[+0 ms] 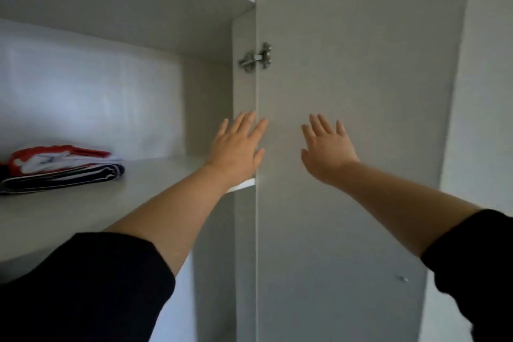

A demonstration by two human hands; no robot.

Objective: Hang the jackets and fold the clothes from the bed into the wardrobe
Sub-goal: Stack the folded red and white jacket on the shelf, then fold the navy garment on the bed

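Facing grey wardrobe door (347, 64) | folded clothes (61, 168) on shelf (155, 175)

Two hands (238, 144) (327, 147), one wardrobe door (347, 64), one hinge (256, 58), perhaps two folded garments (63, 166), two shelves (155, 175)

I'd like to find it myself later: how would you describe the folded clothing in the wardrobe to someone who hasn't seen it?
Look into the open grey wardrobe, at the shelf level with the person's hands. At its far left lies the folded clothing, a flat stack. It is the only item on that shelf, red and white on top with dark navy layers beneath.
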